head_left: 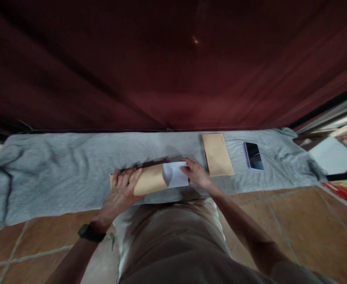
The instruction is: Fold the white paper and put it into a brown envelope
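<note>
A tan envelope [150, 179] lies on the grey cloth [58, 169] straight in front of me. My left hand [122, 193] rests on its left end, fingers curled over the edge and holding it down. A folded white sheet of paper [176, 174] sticks out of the envelope's right end. My right hand [195, 173] pinches that sheet at its right edge. A dark watch is on my left wrist.
A second tan envelope [217, 154] lies on the cloth to the right, with a phone [254, 156] face up beyond it. A dark red curtain [173, 63] hangs behind. White and coloured papers [336, 157] sit at far right. Orange floor tiles [294, 221] lie below.
</note>
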Demonstrator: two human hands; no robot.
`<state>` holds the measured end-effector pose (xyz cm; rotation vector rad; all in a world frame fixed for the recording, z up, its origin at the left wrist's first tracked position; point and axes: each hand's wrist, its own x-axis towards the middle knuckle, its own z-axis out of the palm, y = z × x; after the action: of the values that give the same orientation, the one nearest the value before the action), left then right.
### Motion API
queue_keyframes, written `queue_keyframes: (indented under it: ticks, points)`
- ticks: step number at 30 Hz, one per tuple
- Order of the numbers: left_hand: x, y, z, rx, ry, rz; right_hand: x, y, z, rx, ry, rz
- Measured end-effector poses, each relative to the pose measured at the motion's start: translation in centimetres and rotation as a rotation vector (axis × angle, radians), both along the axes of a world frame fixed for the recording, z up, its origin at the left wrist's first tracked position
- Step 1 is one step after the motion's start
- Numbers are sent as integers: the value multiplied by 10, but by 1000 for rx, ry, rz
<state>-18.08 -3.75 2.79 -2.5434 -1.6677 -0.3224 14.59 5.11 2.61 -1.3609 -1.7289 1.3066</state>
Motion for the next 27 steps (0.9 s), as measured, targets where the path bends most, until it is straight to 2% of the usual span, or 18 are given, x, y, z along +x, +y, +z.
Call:
queue_keyframes:
  ticks: [2, 5, 9, 12, 16, 19, 22, 27]
  points:
    - [2, 2, -2, 1, -12, 6, -5, -3, -5, -2, 95, -86]
    - [2, 5, -5, 0, -34, 13, -6, -7, -11, -121, 295, -189]
    - [5, 9, -6, -28, -49, 1, -6, -13, -17, -207, 364, -225]
    - [13, 12, -7, -31, -61, -24, -16, -18, -23, -132, 310, -219]
    - [20, 16, -10, -42, -65, -36, -33, -22, -27, 109, 113, -256]
    - [22, 17, -12, -51, -64, -27, -42, -23, -27, 218, -44, -259]
    - [24, 19, -14, -53, -77, -35, -48, -24, -25, 236, -123, -216]
    - [28, 22, -17, -54, -97, -47, -54, -25, -27, 190, -108, -274]
